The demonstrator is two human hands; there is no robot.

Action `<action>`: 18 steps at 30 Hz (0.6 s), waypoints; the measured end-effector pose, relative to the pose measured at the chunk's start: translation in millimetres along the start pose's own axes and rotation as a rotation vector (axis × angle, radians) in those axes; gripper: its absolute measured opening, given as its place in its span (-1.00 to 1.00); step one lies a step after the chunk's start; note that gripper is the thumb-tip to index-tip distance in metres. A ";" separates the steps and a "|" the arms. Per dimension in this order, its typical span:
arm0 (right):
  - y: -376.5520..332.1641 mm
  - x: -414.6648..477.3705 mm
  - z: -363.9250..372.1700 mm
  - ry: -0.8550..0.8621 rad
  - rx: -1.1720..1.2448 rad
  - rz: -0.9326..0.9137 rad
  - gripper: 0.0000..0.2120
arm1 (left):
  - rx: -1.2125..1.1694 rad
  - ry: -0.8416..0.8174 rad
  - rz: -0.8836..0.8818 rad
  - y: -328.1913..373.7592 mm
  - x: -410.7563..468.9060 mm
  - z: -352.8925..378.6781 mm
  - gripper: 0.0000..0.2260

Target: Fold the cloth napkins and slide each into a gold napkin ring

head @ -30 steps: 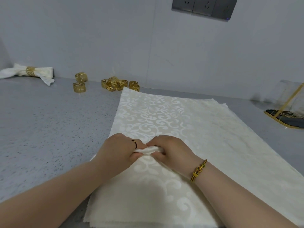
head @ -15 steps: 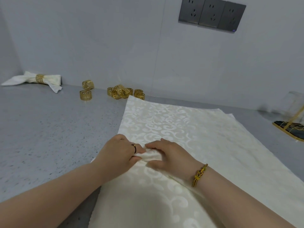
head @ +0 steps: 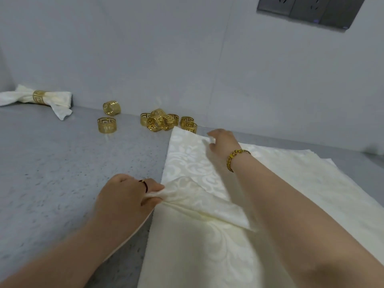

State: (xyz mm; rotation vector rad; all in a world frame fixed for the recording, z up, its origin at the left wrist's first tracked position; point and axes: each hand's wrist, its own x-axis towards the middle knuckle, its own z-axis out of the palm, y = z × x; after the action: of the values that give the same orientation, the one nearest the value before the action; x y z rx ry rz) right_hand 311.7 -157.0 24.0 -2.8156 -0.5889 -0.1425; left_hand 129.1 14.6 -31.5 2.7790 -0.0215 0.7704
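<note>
Pinching a gathered fold of the top napkin (head: 195, 202) between thumb and curled fingers, the left hand (head: 124, 196) sits at the left edge of the cream stack of napkins (head: 311, 194), and the cloth there rises off the pile in a soft ridge. The right hand (head: 223, 142) reaches across to the far side of the same napkin and nips its far edge between fingertips, close to the far left corner of the cloth. A gold bracelet (head: 235, 159) circles the right wrist; a thin dark band (head: 144, 183) shows on a left finger.

The stack lies on the grey speckled surface (head: 62, 173), filling its right half. Just beyond the napkin's far left corner, by the back edge, a cluster of gold rings (head: 164, 121) is heaped. Two separate rings (head: 106, 125) stand to its left. Toward the far left corner of the surface rests a finished napkin (head: 56, 100), cinched through its own gold ring (head: 39, 97). Grey wall sockets (head: 307, 11) sit high on the wall.
</note>
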 end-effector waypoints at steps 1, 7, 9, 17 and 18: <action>-4.0 16.8 5.5 0.013 -0.040 0.000 -0.54 | -0.020 -0.002 0.001 -2.7 1.1 1.6 -0.91; -14.5 80.7 33.2 0.029 -0.122 -0.049 -0.56 | -0.011 -0.055 0.052 -4.8 2.0 -2.7 -0.84; -15.0 87.6 40.9 0.047 -0.119 -0.049 -0.64 | 0.008 -0.031 0.041 -10.9 2.0 0.1 -0.89; -16.7 81.4 35.1 0.173 -0.052 -0.080 -0.74 | -0.095 -0.002 0.006 -6.3 1.4 -1.8 -0.93; -16.0 76.8 29.9 0.185 -0.008 -0.083 -0.75 | -0.127 -0.034 -0.027 -6.9 2.6 -0.2 -0.90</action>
State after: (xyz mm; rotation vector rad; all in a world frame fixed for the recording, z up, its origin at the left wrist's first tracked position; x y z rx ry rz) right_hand 376.6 -105.5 10.4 -2.7466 -0.6621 -0.4164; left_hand 131.8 21.5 -31.6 2.6662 -0.0379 0.6898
